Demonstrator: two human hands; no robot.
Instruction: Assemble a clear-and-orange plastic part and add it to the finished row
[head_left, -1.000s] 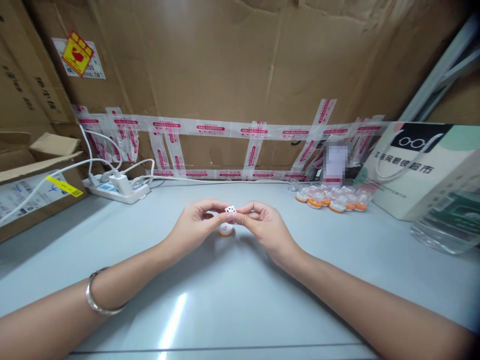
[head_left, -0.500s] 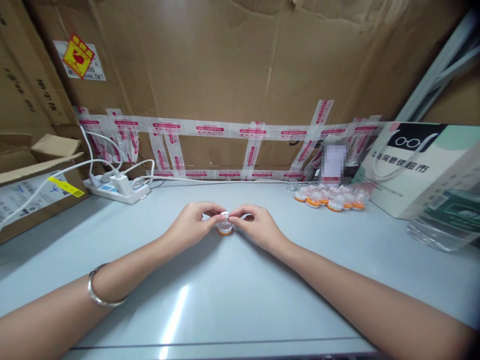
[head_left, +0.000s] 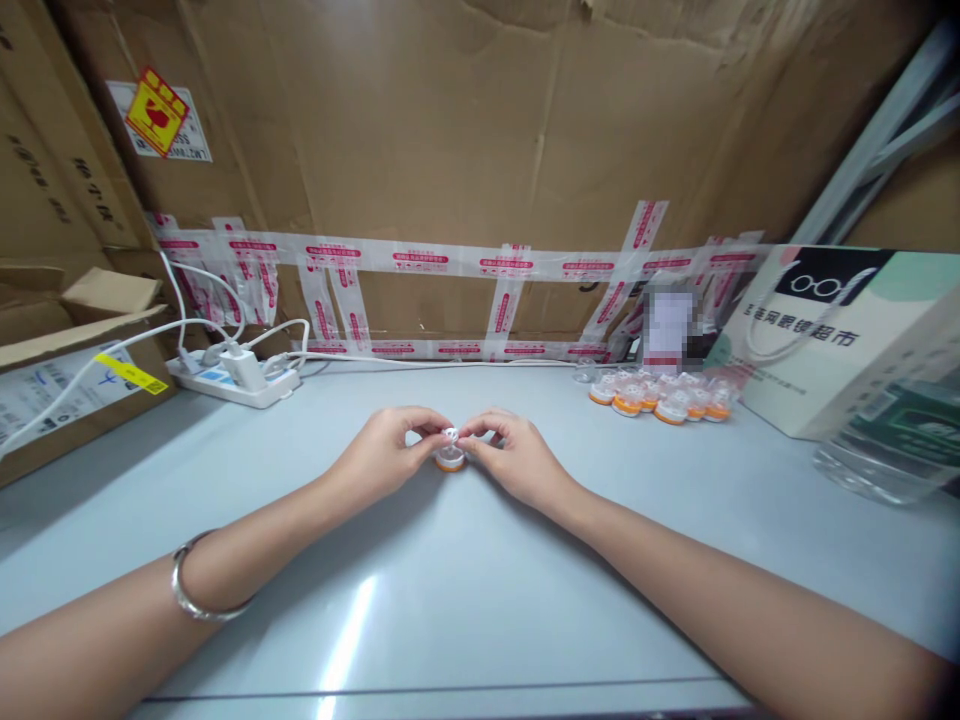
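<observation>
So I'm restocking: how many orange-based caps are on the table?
About 8, and overlap may hide more: 1 orange-based cap between the left hand and right hand, roughly 7 in the cluster beside the paper bag.

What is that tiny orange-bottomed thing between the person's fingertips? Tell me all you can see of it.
The small round piece sits on the grey table, upright. It has an orange base ring and a clear, plastic-looking body, with a small white patterned cap on top. The left hand and right hand pinch the cap from either side with their fingertips. Finer details are too small to tell.
</observation>
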